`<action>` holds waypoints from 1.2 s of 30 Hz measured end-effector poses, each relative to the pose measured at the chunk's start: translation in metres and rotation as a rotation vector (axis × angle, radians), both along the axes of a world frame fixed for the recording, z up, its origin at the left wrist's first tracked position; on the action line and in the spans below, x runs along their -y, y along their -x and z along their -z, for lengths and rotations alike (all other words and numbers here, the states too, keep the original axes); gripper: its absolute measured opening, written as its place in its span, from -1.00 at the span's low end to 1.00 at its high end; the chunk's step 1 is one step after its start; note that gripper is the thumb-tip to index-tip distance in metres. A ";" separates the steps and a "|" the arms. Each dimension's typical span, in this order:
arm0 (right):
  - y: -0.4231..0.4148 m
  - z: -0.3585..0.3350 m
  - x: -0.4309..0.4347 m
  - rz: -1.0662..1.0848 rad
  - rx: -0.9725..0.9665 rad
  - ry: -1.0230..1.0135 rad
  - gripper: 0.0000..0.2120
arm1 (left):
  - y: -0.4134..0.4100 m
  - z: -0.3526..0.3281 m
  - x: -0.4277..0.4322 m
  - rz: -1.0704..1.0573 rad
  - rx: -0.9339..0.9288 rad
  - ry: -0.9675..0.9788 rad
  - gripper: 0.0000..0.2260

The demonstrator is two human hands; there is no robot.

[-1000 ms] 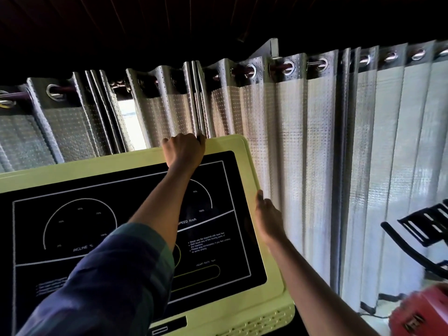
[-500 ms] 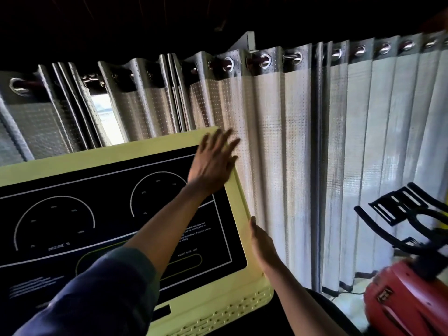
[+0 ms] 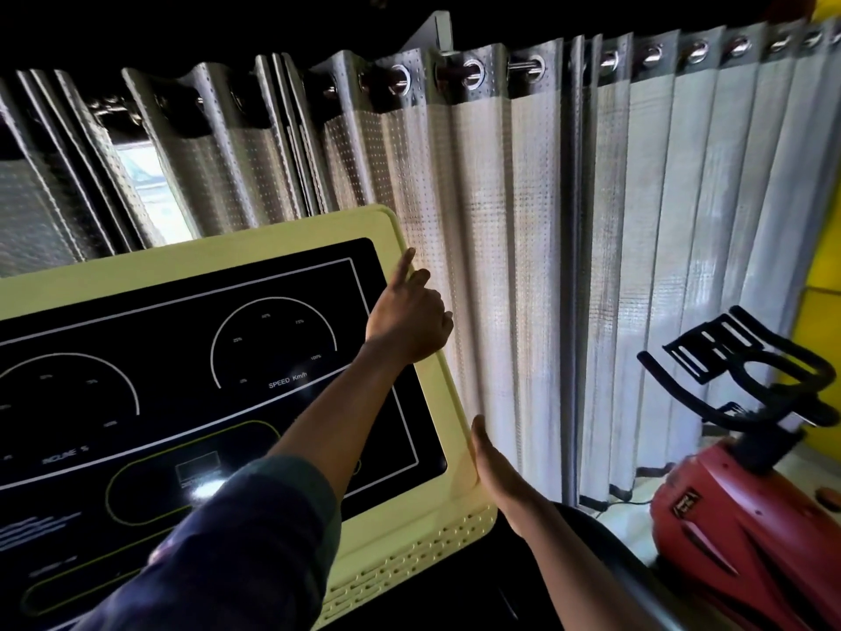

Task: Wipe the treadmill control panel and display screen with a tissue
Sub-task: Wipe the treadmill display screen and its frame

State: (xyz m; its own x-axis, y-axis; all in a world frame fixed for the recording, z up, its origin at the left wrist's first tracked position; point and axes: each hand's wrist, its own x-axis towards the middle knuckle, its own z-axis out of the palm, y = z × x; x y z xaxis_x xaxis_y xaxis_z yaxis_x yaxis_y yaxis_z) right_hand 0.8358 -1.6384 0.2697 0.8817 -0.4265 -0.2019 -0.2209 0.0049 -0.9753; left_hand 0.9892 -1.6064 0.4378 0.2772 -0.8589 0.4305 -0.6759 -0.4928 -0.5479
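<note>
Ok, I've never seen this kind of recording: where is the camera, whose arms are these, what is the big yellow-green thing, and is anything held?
The picture comes from a camera worn on the person's head, looking forward and down, so the arms are their own. The pale yellow-green plastic treadmill control panel frames a black display screen with white speed and incline dials. The left hand, blue-sleeved, rests on the panel's right rim, forefinger straight. The right hand lies flat against the panel's right side. No tissue shows in either hand. Behind hang grey eyelet curtains; a red exercise bike stands at right.
</note>
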 end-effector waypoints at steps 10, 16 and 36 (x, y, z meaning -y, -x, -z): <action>0.008 0.029 -0.023 0.384 -0.192 -0.137 -0.20 | 0.000 -0.002 -0.002 -0.002 -0.049 -0.060 -0.49; 0.009 0.047 -0.049 0.640 -0.064 -0.637 -0.08 | 0.016 0.014 -0.009 -0.007 -0.060 -0.194 -0.47; 0.004 0.059 -0.099 0.675 0.024 -0.902 -0.19 | 0.037 0.039 -0.022 0.078 -0.113 -0.314 -0.53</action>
State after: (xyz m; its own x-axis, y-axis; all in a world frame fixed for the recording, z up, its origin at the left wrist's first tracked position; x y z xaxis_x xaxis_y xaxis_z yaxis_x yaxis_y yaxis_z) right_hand 0.8317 -1.5391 0.2111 0.5336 -0.5247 -0.6633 0.1127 0.8214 -0.5592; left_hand 0.9521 -1.5845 0.3986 0.2366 -0.9651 0.1124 -0.7701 -0.2568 -0.5839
